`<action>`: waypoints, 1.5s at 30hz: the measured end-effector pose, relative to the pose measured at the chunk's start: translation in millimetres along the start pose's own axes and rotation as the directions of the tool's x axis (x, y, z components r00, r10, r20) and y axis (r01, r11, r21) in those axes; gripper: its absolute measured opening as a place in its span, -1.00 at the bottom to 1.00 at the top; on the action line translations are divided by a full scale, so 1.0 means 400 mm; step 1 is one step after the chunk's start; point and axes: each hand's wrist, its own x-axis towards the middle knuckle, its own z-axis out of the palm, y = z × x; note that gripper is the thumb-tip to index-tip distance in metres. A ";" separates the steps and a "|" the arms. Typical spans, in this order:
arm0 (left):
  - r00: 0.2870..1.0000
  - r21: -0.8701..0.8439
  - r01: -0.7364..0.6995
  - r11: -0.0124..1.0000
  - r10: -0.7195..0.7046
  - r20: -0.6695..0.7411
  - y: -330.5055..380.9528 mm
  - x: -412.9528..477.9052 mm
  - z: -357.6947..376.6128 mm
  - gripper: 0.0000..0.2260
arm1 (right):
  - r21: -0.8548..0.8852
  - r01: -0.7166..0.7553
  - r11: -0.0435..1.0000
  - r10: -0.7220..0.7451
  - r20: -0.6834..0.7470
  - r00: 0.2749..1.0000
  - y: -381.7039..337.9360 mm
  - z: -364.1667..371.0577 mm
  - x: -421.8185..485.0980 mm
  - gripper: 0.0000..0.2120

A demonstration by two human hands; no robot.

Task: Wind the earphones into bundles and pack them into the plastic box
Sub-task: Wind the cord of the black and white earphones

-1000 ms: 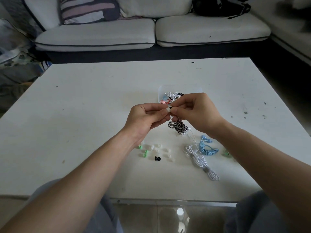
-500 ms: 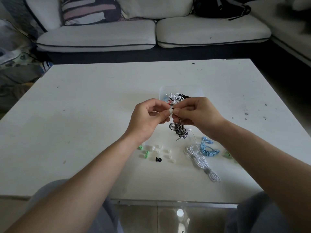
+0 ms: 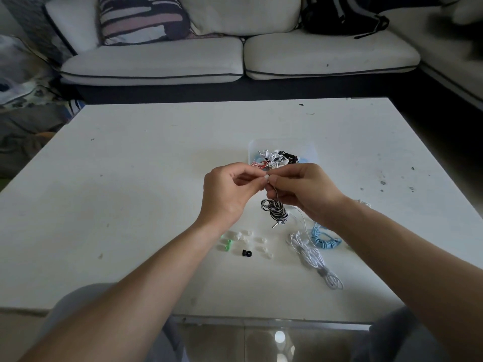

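Both hands are raised together over the middle of the tabletop (image 3: pixel 130 178), fingertips meeting. The left hand (image 3: pixel 230 190) pinches a small white ear tip (image 3: pixel 266 177) between thumb and forefinger. The right hand (image 3: pixel 300 189) has its fingers curled around the end of the black-and-white earphones (image 3: pixel 274 210), right against that tip. The wound bundle hangs just beneath the right hand with its jack plug (image 3: pixel 275 226) pointing down toward the tabletop.

Directly behind the hands stands the clear plastic box (image 3: pixel 261 146). It holds a tangle of white, black and red-striped earphone bundles (image 3: pixel 274 158). The knuckles cover its near wall.

Nearer the person, white earphones (image 3: pixel 313 257) lie stretched out loosely on the tabletop. Just beside them are coiled blue earphones (image 3: pixel 324 239), partly covered by the right forearm. To their left are scattered loose ear tips: green ones (image 3: pixel 227 245), a black one (image 3: pixel 247 253) and several white ones (image 3: pixel 245 235), the left wrist overlapping the edge of that scatter.

Beyond the tabletop is a pale sofa (image 3: pixel 156 61) with a striped cushion (image 3: pixel 141 19) and a black backpack (image 3: pixel 339 17) on it
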 end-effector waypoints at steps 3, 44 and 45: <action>1.000 0.001 -0.011 1.000 0.011 -0.009 0.000 0.001 -0.003 -0.91 | 0.038 -0.007 0.999 0.007 -0.004 1.000 0.003 0.004 -0.001 -0.87; 0.865 -0.138 0.427 0.894 -0.360 0.349 0.048 0.001 0.020 -0.84 | 0.396 0.064 0.916 -0.004 -0.149 0.989 -0.069 -0.049 0.007 -0.92; 0.873 -0.165 0.429 0.888 -0.362 0.326 0.055 0.017 0.028 -0.85 | 0.417 0.071 0.906 -0.005 -0.156 0.988 -0.080 -0.056 0.015 -0.89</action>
